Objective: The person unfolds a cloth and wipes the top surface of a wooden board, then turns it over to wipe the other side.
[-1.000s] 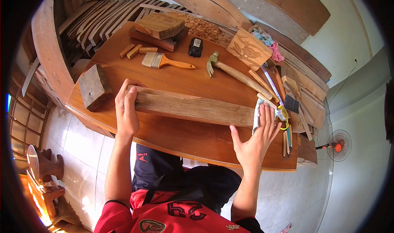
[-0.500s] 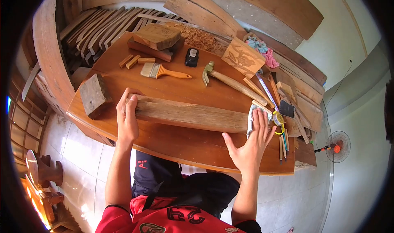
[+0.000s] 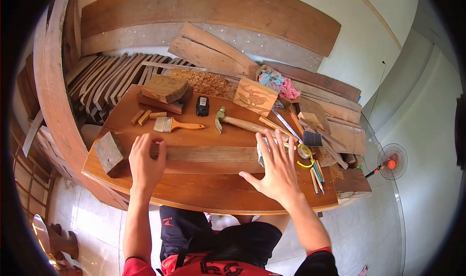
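One plank (image 3: 211,154) on the table (image 3: 218,196), one hammer (image 3: 242,124), one brush (image 3: 182,125), three stubby sticks (image 3: 144,117) behind it. Left hand (image 3: 145,162) is half-curled by one end, right hand (image 3: 276,175) fanned wide by the other; can't tell if they're touching.

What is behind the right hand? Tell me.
Behind the right hand, part of a white thing shows, next to a wooden board. The hand hides the rest of it; the board's right end is covered too, so I cannot tell how they meet.

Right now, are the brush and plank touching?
Apart. The head view shows a strip of tabletop between the brush and the plank.
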Demonstrator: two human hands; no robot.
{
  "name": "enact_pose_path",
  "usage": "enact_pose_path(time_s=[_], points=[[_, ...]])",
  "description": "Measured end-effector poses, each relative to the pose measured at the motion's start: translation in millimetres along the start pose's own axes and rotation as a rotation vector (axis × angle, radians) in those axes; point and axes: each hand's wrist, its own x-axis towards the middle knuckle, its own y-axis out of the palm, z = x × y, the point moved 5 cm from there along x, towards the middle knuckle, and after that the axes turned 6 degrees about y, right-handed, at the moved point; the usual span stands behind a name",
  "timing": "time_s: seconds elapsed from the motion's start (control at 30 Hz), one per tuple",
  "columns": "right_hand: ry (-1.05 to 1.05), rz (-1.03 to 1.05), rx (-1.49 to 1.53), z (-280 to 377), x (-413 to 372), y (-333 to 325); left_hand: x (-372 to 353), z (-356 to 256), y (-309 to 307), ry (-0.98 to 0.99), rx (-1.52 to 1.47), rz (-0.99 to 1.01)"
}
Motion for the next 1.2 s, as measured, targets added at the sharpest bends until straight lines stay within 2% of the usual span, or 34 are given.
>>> enact_pose_path(time_s=[0.1,0.17,0.2,0.23,0.33,0.43,0.47,0.5,0.57,0.63,0.7,0.77,0.8,0.87,0.93,0.97,1.0,1.03,1.1,1.17,1.2], points=[[-0.203,0.01,-0.102,9.5,15.7,-31.2,17.8,-44.6,-3.3,0.37,0.18,0.069],[-0.339,0.05,-0.241,14.0,30.2,-57.4,36.5,-75.9,1.2,0.564,0.161,0.136],[-0.431,-0.067,-0.358,21.9,37.2,-79.0,48.8,-97.9,3.1,0.687,0.132,0.124],[-0.515,-0.076,-0.522,36.7,45.2,-104.4,62.0,-120.6,5.5,0.81,0.101,0.111],[-0.629,0.157,-0.949,66.1,50.4,-153.9,109.5,-173.7,16.6,1.086,0.174,0.025],[-0.661,0.416,-1.344,79.3,29.4,-195.0,190.5,-178.3,40.9,1.239,0.353,-0.213],[-0.636,0.542,-1.425,77.2,18.1,-211.5,228.2,-165.9,53.1,1.23,0.458,-0.285],[-0.559,0.583,-1.479,67.8,1.4,-223.9,262.1,-150.8,61.7,1.23,0.563,-0.357],[-0.375,0.624,-1.576,52.7,-38.6,-251.6,313.4,-122.5,55.9,1.084,1.012,-0.351],[-0.179,0.683,-1.673,48.1,-80.3,-286.5,367.1,-71.1,57.5,0.844,1.055,-0.132],[-0.005,0.836,-1.77,48.1,-113.0,-321.4,374.3,-49.6,43.7,0.615,1.03,0.001],[0.154,0.94,-1.755,47.8,-132.7,-336.5,380.2,-10.5,45.2,0.51,1.048,0.005],[0.231,0.99,-1.74,47.3,-144.9,-342.0,370.2,-4.3,50.9,0.468,1.018,0.073],[0.212,0.801,-1.458,30.6,-185.8,-335.8,349.5,6.6,46.7,0.374,0.983,0.175],[0.158,0.615,-1.139,31.9,-184.1,-309.4,301.7,-11.1,49.7,0.451,1.043,0.206],[0.048,0.576,-0.976,37.0,-172.6,-289.7,271.4,-18.0,48.6,0.488,1.079,0.222],[0.027,0.516,-0.753,42.2,-160.8,-270.2,243.8,-16.4,43.2,0.476,0.884,0.294],[-0.066,0.474,-0.642,41.5,-150.4,-251.8,213.8,-17.9,33.4,0.457,0.684,0.36],[-0.118,0.409,-0.458,36.8,-124.9,-209.0,141.6,-53.7,-4.0,0.35,0.438,0.396],[-0.13,0.297,-0.275,27.1,-95.5,-162.6,99.5,-50.8,-21.9,0.311,0.196,0.466],[-0.108,0.243,-0.18,21.8,-80.4,-134.9,78.5,-40.3,-28.8,0.324,0.227,0.378]])
